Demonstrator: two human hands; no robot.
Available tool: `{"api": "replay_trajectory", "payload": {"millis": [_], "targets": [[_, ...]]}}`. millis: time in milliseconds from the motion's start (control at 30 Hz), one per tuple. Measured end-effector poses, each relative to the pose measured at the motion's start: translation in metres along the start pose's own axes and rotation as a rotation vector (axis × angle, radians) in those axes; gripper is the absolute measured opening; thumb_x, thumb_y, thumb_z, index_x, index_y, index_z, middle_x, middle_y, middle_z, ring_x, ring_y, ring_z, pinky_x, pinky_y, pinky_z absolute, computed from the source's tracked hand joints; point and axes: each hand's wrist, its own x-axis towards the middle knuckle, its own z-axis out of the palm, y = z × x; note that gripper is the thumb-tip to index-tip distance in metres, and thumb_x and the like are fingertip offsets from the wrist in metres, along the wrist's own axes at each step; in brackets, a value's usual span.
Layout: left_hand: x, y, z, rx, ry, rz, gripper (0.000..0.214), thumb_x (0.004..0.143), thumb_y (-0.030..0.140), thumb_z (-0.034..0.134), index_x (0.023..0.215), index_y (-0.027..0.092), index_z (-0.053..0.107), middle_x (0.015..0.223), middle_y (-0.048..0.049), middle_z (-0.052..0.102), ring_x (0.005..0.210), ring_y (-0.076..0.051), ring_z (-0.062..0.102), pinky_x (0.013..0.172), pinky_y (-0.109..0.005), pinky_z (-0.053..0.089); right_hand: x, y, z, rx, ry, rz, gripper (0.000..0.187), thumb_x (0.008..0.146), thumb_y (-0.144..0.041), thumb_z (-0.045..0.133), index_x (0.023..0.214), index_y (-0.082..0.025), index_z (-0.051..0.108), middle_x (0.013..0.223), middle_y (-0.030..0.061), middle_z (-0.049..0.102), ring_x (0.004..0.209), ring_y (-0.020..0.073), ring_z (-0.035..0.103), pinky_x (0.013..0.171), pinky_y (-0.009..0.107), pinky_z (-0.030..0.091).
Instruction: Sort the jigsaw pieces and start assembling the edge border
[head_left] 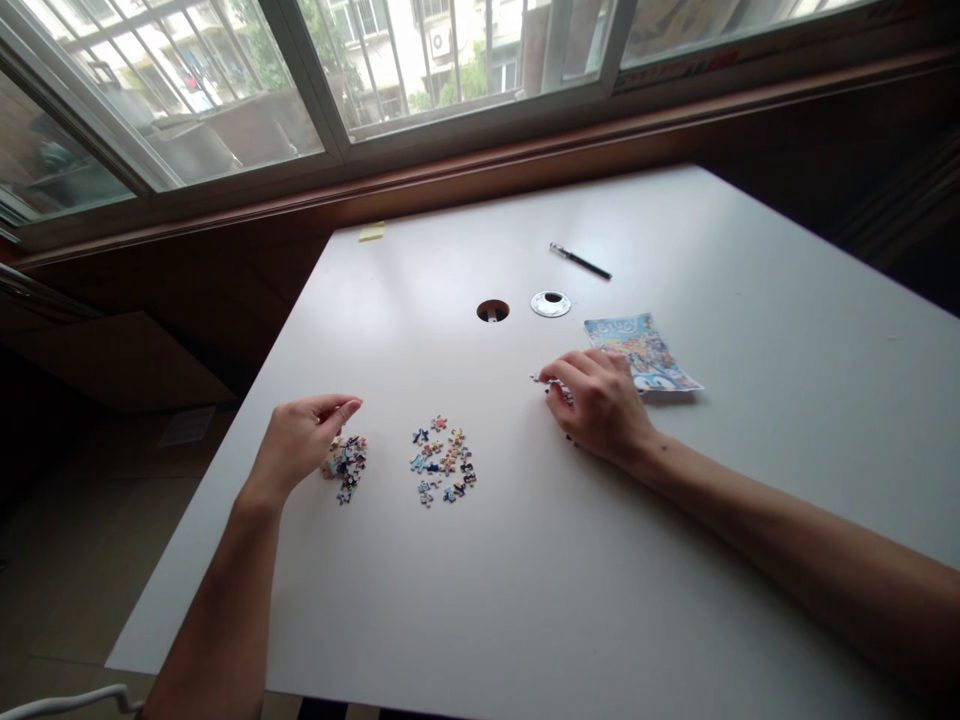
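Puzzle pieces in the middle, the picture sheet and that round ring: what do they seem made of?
The puzzle pieces look like printed cardboard, small, flat and colourful, though thin wood is possible. The picture sheet looks like thin paper with a printed design; its gloss is unclear. The round ring looks like silvery metal, bright and smooth, but could be plastic.
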Motion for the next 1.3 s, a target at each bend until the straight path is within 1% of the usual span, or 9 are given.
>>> {"api": "replay_trajectory", "payload": {"millis": [100,200,333,467,667,900,1067,1200,1300], "targets": [[-0.003,0.007,0.005,-0.226,0.016,-0.015,0.041,0.085,0.055,0.067,0.105,0.021,0.079,0.075,-0.0042,0.075,0.068,-0.018,0.066,0.062,-0.027,0.049,0.000,0.000,-0.001,0.002,0.000,0.002,0.017,0.085,-0.012,0.054,0.090,-0.021,0.068,0.094,0.0050,0.073,0.089,0.0241,0.059,0.086,0.040,0.032],[-0.007,0.017,0.011,-0.432,-0.029,0.005,0.042,0.083,0.047,0.074,0.113,0.018,0.077,0.093,-0.0102,0.079,0.083,-0.022,0.070,0.070,-0.030,0.054,0.000,-0.001,-0.001,0.000,0.003,0.000,0.017,0.085,-0.012,0.054,0.090,-0.020,0.068,0.093,0.0047,0.072,0.089,0.0236,0.059,0.087,0.040,0.032],[-0.010,0.025,0.017,-0.570,-0.114,0.024,0.041,0.083,0.041,0.075,0.118,0.019,0.074,0.107,-0.0126,0.077,0.094,-0.023,0.070,0.077,-0.033,0.056,0.000,-0.001,-0.001,-0.006,0.000,-0.007,0.016,0.085,-0.012,0.054,0.091,-0.020,0.068,0.094,0.0047,0.072,0.091,0.0239,0.059,0.087,0.040,0.033],[-0.012,0.029,0.022,-0.682,-0.174,0.059,0.042,0.084,0.036,0.076,0.121,0.017,0.072,0.108,-0.0139,0.077,0.098,-0.025,0.071,0.089,-0.039,0.057,0.000,-0.001,-0.002,-0.014,0.001,-0.015,0.017,0.086,-0.012,0.054,0.091,-0.020,0.067,0.094,0.0050,0.072,0.092,0.0244,0.060,0.088,0.041,0.033],[-0.012,0.031,0.024,-0.750,-0.212,0.109,0.037,0.082,0.028,0.078,0.117,0.017,0.070,0.098,-0.0114,0.077,0.098,-0.024,0.073,0.091,-0.037,0.056,0.000,-0.001,-0.002,-0.012,0.006,-0.028,0.017,0.086,-0.011,0.055,0.092,-0.020,0.068,0.094,0.0049,0.073,0.091,0.0238,0.060,0.091,0.041,0.034],[-0.012,0.029,0.025,-0.754,-0.234,0.111,0.036,0.081,0.028,0.079,0.113,0.016,0.070,0.093,-0.0094,0.076,0.094,-0.024,0.074,0.087,-0.035,0.056,0.000,-0.002,-0.002,-0.001,0.043,-0.076,0.015,0.085,-0.011,0.057,0.091,-0.019,0.068,0.091,0.0048,0.072,0.089,0.0233,0.060,0.090,0.040,0.035],[-0.013,0.030,0.026,-0.727,-0.263,0.127,0.036,0.082,0.029,0.079,0.115,0.016,0.072,0.095,-0.0099,0.076,0.093,-0.023,0.073,0.086,-0.035,0.055,0.000,-0.004,-0.002,0.042,0.074,-0.171,0.013,0.085,-0.010,0.057,0.091,-0.019,0.065,0.090,0.0046,0.071,0.088,0.0227,0.059,0.091,0.040,0.036],[-0.015,0.034,0.029,-0.746,-0.320,0.132,0.042,0.084,0.028,0.077,0.123,0.019,0.065,0.090,-0.0068,0.074,0.091,-0.022,0.072,0.084,-0.033,0.054,-0.001,-0.007,-0.005,0.121,0.056,-0.273,0.012,0.085,-0.012,0.058,0.093,-0.020,0.062,0.092,0.0049,0.069,0.088,0.0218,0.058,0.091,0.040,0.037],[-0.018,0.038,0.033,-0.786,-0.329,0.143,0.035,0.084,0.026,0.077,0.115,0.020,0.062,0.086,-0.0033,0.073,0.088,-0.019,0.071,0.079,-0.030,0.053,-0.001,-0.014,-0.009,0.187,0.039,-0.365,0.015,0.084,-0.011,0.058,0.094,-0.021,0.061,0.093,0.0051,0.069,0.089,0.0213,0.058,0.088,0.039,0.038]]}}
